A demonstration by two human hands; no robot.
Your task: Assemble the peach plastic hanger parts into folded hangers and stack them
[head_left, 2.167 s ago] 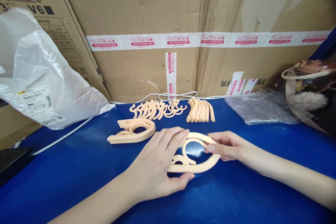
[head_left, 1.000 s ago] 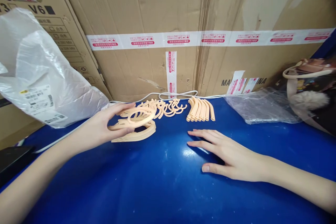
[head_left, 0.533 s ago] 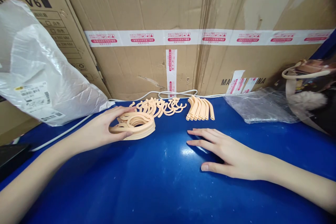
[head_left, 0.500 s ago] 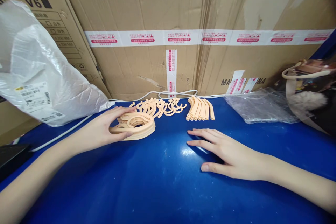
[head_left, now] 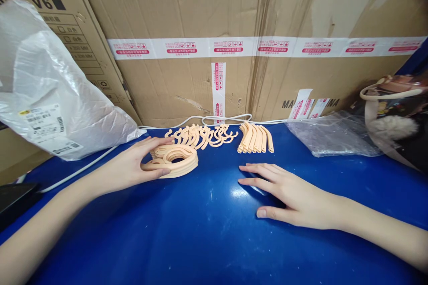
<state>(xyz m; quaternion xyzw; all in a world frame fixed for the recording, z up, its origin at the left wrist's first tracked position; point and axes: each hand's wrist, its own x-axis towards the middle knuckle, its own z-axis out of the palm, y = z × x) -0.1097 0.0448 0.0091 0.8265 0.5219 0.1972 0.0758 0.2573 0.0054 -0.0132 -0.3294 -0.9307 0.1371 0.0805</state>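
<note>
My left hand (head_left: 135, 161) is closed round the left end of a stack of peach plastic hanger bodies (head_left: 182, 167), thumb along the front and fingers over the back. The stack rests on the blue tabletop, and a round opening shows in its top piece. Behind it lies a loose pile of peach hooks (head_left: 200, 136). To the right, several curved hanger arms (head_left: 256, 138) lie side by side in a row. My right hand (head_left: 284, 191) hovers at or just over the table in front of those arms, fingers spread, holding nothing.
A large cardboard box (head_left: 187, 84) walls off the back, with a white cable (head_left: 190, 119) along its foot. On the left leans a white padded mailer (head_left: 56, 84) beside a dark object (head_left: 18, 200). A clear plastic bag (head_left: 334, 136) and a bag with a pompom (head_left: 397, 127) occupy the right.
My left hand has shifted very slightly at the stack, its thumb a touch further right. My right hand and the laid-out pieces stay where they were.
</note>
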